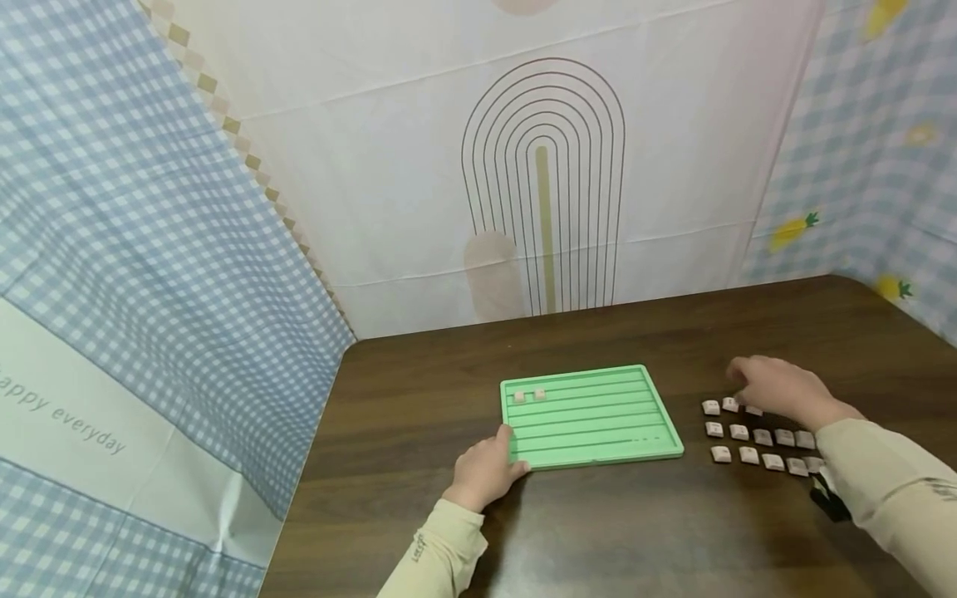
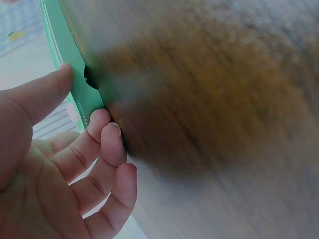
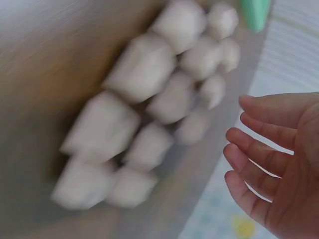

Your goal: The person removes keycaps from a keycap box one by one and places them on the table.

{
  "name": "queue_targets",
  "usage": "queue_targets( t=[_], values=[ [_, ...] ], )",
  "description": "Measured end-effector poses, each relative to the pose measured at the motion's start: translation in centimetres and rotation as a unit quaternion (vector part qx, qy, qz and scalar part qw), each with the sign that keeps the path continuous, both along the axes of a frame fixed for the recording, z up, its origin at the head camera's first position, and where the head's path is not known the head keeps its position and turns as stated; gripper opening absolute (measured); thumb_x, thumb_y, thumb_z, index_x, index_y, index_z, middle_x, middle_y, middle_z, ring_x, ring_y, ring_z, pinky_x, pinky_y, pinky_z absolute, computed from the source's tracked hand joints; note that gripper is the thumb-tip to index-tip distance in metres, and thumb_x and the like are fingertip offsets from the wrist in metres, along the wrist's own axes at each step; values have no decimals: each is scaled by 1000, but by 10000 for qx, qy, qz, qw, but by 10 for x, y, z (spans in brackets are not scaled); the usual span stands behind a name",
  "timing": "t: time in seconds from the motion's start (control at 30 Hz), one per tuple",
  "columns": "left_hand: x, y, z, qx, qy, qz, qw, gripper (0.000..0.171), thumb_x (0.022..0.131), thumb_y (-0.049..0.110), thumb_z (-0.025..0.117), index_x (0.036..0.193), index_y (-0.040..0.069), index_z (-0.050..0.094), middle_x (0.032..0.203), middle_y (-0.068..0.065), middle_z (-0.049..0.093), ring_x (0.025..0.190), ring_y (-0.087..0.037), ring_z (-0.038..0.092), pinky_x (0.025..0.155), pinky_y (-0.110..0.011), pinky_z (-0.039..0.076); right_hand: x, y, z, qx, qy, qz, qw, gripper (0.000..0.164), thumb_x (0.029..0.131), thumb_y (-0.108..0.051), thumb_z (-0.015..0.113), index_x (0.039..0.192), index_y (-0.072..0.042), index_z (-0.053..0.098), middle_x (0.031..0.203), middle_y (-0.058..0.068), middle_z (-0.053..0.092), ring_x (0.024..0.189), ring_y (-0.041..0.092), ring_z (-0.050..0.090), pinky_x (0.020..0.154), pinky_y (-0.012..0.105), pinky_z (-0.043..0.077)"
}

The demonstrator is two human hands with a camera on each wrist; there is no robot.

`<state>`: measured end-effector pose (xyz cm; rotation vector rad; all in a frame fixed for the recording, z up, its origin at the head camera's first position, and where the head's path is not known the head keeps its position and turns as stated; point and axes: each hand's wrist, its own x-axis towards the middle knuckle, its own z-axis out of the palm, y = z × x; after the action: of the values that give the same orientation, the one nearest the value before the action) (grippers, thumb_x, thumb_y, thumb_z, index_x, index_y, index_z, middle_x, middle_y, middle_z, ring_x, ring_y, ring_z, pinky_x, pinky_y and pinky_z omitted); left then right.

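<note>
A light green tray (image 1: 591, 423) with raised ridges lies on the table; two small pale keycaps (image 1: 540, 394) sit in its top row at the left. My left hand (image 1: 482, 472) holds the tray's near left corner. The left wrist view shows that thumb and fingertips against the green edge (image 2: 65, 45). Over the back row of loose white keycaps (image 1: 739, 432) hovers my right hand (image 1: 781, 387). Its fingers (image 3: 259, 154) are loosely bent in the right wrist view, with nothing seen between them. The keycaps (image 3: 144, 67) there are blurred, and the right hand and sleeve hide some in the head view.
The dark wooden table (image 1: 404, 415) carries the tray in the middle and the keycap rows to its right. A black object (image 1: 828, 500) lies partly under the right sleeve. Patterned cloth (image 1: 389, 166) hangs behind the table and at its sides.
</note>
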<state>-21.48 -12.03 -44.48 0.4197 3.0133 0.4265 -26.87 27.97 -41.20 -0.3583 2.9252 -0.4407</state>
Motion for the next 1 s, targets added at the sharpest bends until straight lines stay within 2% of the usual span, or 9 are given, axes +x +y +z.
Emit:
queue_targets(
  t=[0.1,0.2,0.27,0.4,0.57,0.77,1.0],
  values=[
    [0,0,0,39,52,-38,10000,50,82,37,66,118,6,49,81,-11,69,61,-23,60,48,-37,46,-10,-29,9,-113,287,135,9994,36,84,-17,61,112,5,57,109,30,60,88,39,59,63,50,49],
    [2,-1,0,93,133,-95,9998,49,82,36,66,117,6,50,76,-9,67,55,-20,57,45,-34,43,-21,-67,12,-336,548,359,9973,32,85,-16,60,112,2,59,112,27,61,93,39,58,69,52,49],
    [3,-1,0,124,158,-93,9998,48,82,36,66,116,6,50,73,-8,66,53,-19,55,43,-34,42,-28,-96,10,-444,646,596,9951,29,85,-13,60,111,0,61,113,25,62,97,38,58,74,54,49],
    [4,0,0,136,190,-56,9997,47,81,35,67,115,6,50,71,-8,65,52,-20,55,43,-35,42,-38,-154,0,-479,471,1027,9924,28,85,-12,59,112,-2,61,114,20,64,103,37,56,83,54,48],
    [2,-1,3,37,173,-64,9998,48,82,36,66,115,6,50,75,-9,67,55,-21,57,44,-36,44,-41,-209,-14,-402,418,1102,9922,29,87,-16,60,114,-4,60,113,17,63,102,34,57,84,50,49],
    [2,-1,2,-15,166,-24,9999,49,81,36,66,116,6,50,77,-10,68,57,-23,59,46,-37,46,-41,-234,-31,-108,964,1039,9898,19,89,-16,58,104,-6,63,103,14,64,93,31,58,76,46,52],
    [1,-2,1,-55,211,-29,9998,50,81,38,66,116,6,50,79,-11,69,60,-24,61,47,-38,48,-42,-239,-36,68,1370,937,9861,10,87,-15,61,93,-8,65,92,9,65,82,26,57,68,41,53]
  ],
)
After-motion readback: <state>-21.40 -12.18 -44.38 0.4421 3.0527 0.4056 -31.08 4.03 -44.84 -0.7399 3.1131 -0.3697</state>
